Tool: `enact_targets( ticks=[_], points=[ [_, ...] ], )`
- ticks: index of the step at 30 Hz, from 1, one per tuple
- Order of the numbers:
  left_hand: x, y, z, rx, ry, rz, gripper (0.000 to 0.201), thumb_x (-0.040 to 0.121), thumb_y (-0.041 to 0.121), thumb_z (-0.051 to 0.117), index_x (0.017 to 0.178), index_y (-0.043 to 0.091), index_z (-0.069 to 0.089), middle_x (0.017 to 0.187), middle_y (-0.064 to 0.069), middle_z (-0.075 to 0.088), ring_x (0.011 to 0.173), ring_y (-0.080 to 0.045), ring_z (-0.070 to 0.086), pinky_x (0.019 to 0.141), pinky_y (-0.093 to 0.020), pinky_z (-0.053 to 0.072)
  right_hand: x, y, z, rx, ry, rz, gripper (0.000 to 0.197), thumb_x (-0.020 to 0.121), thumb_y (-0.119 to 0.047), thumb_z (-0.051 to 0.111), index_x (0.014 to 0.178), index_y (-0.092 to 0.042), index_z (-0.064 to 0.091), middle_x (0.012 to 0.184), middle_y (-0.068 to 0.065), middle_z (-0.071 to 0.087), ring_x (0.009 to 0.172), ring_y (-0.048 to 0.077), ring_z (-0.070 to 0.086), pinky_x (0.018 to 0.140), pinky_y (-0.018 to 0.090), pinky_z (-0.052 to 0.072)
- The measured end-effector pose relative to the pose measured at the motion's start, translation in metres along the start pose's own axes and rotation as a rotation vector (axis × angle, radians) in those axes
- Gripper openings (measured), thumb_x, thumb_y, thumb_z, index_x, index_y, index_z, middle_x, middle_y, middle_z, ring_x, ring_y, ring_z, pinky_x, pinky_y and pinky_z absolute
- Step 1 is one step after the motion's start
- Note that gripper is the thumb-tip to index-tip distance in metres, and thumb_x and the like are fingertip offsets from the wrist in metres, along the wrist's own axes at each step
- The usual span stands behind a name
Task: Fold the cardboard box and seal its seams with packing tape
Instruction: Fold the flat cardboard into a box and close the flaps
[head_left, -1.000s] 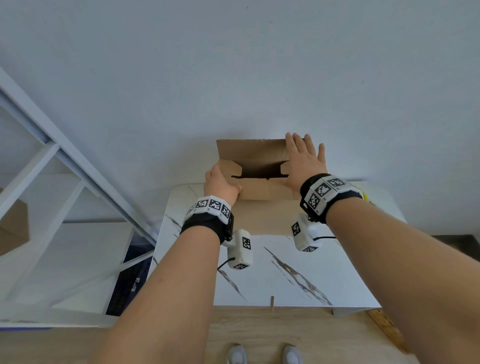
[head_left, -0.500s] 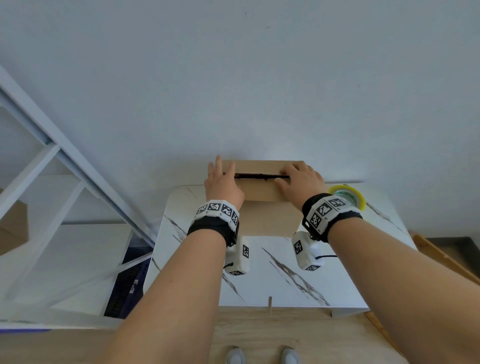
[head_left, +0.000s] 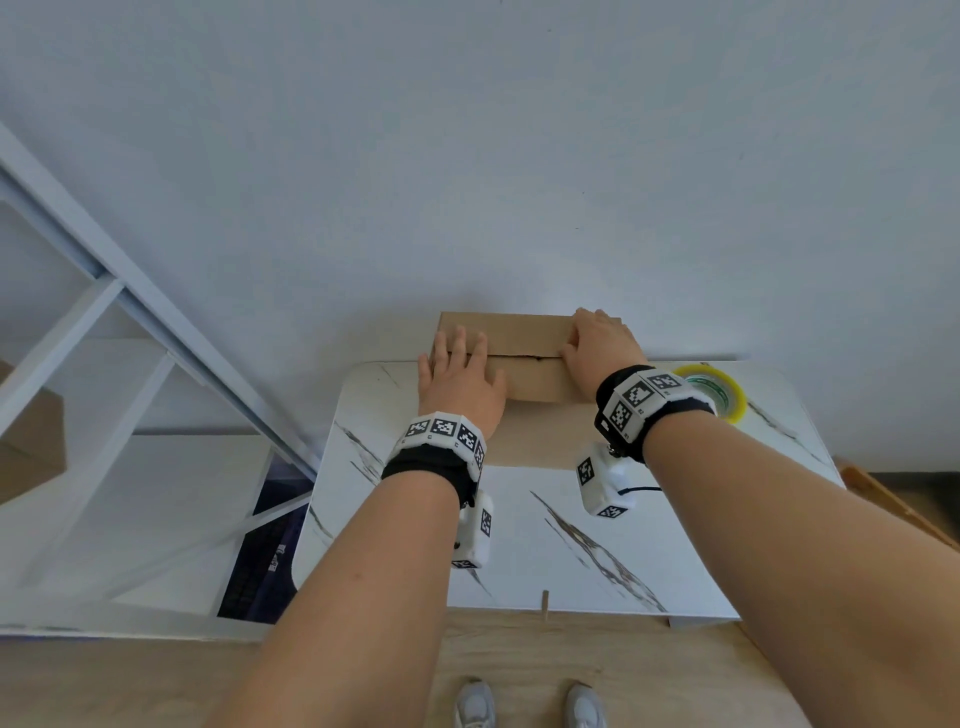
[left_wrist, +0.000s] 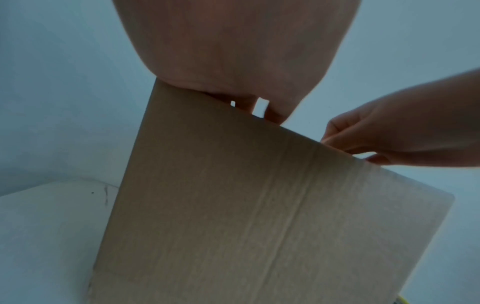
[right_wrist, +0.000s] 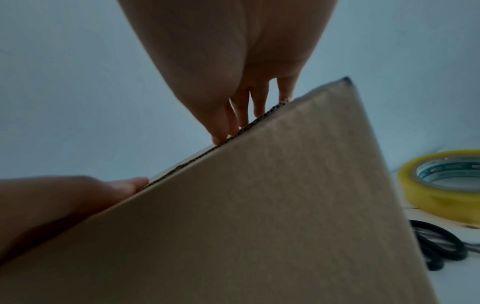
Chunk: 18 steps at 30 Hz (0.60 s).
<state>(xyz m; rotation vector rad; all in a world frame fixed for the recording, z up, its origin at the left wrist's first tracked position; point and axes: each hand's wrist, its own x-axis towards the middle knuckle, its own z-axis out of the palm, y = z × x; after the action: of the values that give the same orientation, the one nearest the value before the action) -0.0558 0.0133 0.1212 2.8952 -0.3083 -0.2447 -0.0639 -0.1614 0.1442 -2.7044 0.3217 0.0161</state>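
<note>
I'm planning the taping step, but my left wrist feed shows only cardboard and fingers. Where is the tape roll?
Observer: The tape roll lies flat on the table, just right of the box, beside the right hand.
Operator: Is the top closed?
Observer: Folded down, with the left hand and the right pressing on it; a thin dark gap shows along the seam, with no tape on it.
Operator: Anything to cut with?
Observer: Black scissors lie on the table in front of the roll.
</note>
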Motion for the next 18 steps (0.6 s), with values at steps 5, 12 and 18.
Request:
enact_targets(
  ticks=[5, 12, 18],
  points=[
    [0.001, -0.001, 0.003, 0.029, 0.015, 0.01, 0.067, 0.096, 0.056, 0.024, 0.154, 0.028, 0.005, 0.162, 0.001, -0.009, 0.148, -0.019, -0.016, 0.12, -0.042, -0.01, 0.013, -0.003, 0.001, -0.036, -0.113, 0.03, 0.056, 0.092, -0.015, 0.04, 0.146, -0.026, 0.031, 0.154, 0.0, 0.031, 0.146, 0.022, 0.016, 0.12, 0.049, 0.003],
    [0.001, -0.011, 0.005, 0.132, 0.163, 0.027, 0.067, 0.097, 0.056, 0.021, 0.153, 0.027, 0.002, 0.161, 0.0, -0.009, 0.149, -0.02, -0.012, 0.12, -0.044, -0.008, 0.003, 0.001, -0.012, -0.126, -0.111, 0.113, 0.054, 0.086, -0.037, 0.051, 0.138, -0.025, 0.046, 0.138, 0.004, 0.045, 0.132, 0.026, 0.035, 0.108, 0.042, 0.027],
    [-0.011, 0.013, 0.001, -0.447, 0.174, -0.261, 0.077, 0.095, 0.046, 0.043, 0.153, 0.021, 0.0, 0.16, -0.015, 0.001, 0.142, -0.035, 0.026, 0.113, -0.042, 0.029, -0.019, 0.003, -0.011, 0.112, -0.178, 0.25, 0.074, 0.073, -0.053, 0.06, 0.14, -0.028, 0.044, 0.14, 0.005, 0.044, 0.13, 0.026, 0.042, 0.102, 0.042, 0.042]
  ],
)
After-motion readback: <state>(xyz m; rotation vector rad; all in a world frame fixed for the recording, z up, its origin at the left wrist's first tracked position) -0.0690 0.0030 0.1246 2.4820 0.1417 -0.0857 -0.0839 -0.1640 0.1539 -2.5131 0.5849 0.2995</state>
